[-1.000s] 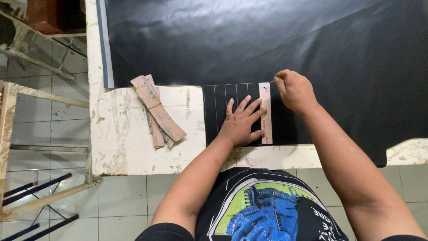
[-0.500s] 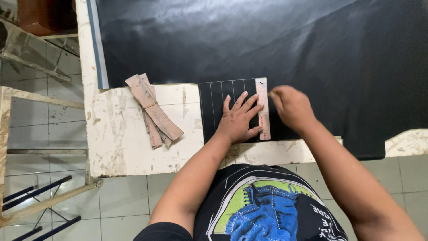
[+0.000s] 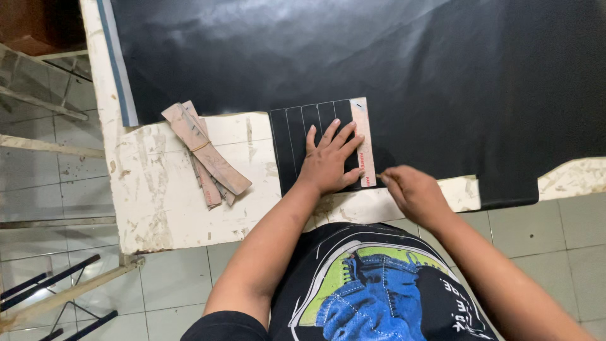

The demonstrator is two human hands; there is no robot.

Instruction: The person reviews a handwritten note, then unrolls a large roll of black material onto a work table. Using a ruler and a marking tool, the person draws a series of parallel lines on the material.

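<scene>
Right hand (image 3: 413, 192) slid down to strip's (image 3: 362, 142) near end, fingers pinched, contents unclear | my left hand (image 3: 328, 161) flat, open, pinning strip on black sheet (image 3: 442, 76) | keep pressure even.

Worn white table (image 3: 170, 208): large black sheet (image 3: 379, 63), tan strip bundle (image 3: 205, 155) lying on it.

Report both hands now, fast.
Left hand: open, flat on the tan card strip.
Right hand: closed on a thin tool, hardly visible.
</scene>
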